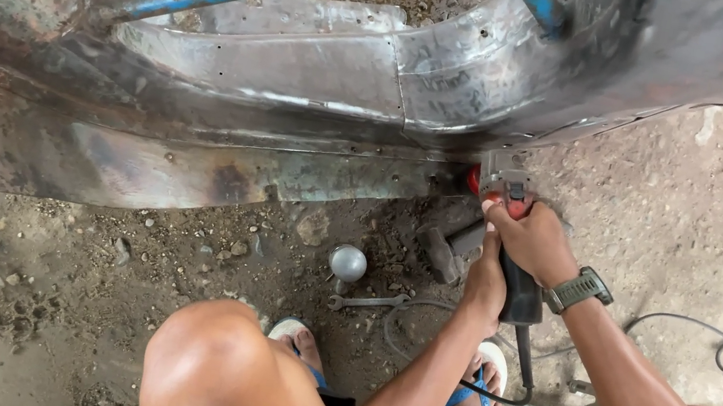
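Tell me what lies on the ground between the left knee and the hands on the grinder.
In the head view, between the left knee and the hands on the angle grinder lie a round metal ball and a wrench on dirt.

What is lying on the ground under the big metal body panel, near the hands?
Under the metal panel, on the dirt floor, lie a round metal ball, a spanner, a hammer and small stones. Both hands, right and left, cover most of the grinder.
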